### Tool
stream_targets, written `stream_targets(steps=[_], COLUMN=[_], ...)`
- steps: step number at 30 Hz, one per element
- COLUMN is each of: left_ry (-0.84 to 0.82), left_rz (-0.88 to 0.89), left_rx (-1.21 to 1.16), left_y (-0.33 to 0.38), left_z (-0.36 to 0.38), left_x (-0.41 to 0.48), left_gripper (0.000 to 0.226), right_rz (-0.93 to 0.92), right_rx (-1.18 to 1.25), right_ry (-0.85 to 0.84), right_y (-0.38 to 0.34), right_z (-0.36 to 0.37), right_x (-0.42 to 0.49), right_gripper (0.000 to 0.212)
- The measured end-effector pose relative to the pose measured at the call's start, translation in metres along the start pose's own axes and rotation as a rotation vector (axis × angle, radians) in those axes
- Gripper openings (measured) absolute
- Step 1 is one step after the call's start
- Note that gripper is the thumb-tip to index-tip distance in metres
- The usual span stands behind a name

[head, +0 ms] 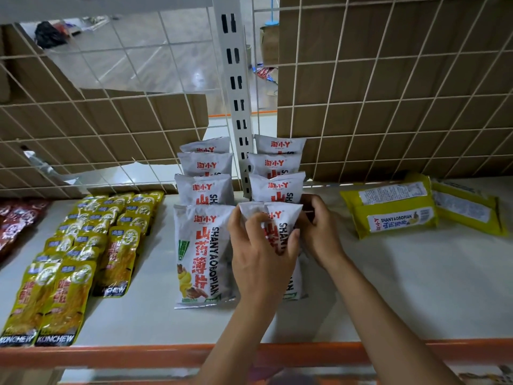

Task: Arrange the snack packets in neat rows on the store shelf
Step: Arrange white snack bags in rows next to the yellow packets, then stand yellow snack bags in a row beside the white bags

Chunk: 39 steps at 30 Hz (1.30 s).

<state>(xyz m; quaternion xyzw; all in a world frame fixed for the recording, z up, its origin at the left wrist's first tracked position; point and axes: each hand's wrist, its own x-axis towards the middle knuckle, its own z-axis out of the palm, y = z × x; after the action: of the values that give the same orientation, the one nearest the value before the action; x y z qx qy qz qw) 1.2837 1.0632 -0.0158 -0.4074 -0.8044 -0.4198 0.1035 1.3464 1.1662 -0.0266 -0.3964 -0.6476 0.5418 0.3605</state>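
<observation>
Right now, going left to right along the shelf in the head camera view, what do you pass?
Red packets → yellow packets → left row of white packets → white packet held by both hands → yellow bags.

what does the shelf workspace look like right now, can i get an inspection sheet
surface: white shelf with an orange front edge, bare at the right front.
job's things: two rows of white snack packets, overlapped front to back; left row's front packet lies flat; right row's front packet is held in both hands.
clutter: yellow packets lie sideways at the right; yellow-green Konchew packets in rows at the left; red packets at the far left.
grippers: left hand and right hand both grip the front packet, fingers curled over it.
cables: nothing seen.
surroundings: wire grid back panel, cardboard behind it, slotted upright.
</observation>
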Motion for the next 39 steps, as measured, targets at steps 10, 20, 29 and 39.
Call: stream_targets(steps=[10, 20, 29, 39], left_ry=[0.014, 0.008, -0.178, -0.800], left_rz=[0.147, 0.304, 0.500, 0.463], left_rx=[0.054, 0.171, 0.028, 0.087], left_y=[-0.007, 0.022, 0.091, 0.145], left_z=[0.009, 0.019, 0.079, 0.154], left_x=[-0.012, -0.015, 0.003, 0.042], left_gripper=[0.063, 0.058, 0.043, 0.084], right_rz=[0.025, -0.117, -0.241, 0.177], right_rx=[-0.013, -0.162, -0.528, -1.120], right_ry=[-0.002, 0.099, 0.334, 0.186], right_y=[0.006, 0.013, 0.015, 0.037], right_z=[-0.005, -0.044, -0.144, -0.268], right_x=[-0.009, -0.018, -0.015, 0.026], right_gripper=[0.011, 0.011, 0.021, 0.073])
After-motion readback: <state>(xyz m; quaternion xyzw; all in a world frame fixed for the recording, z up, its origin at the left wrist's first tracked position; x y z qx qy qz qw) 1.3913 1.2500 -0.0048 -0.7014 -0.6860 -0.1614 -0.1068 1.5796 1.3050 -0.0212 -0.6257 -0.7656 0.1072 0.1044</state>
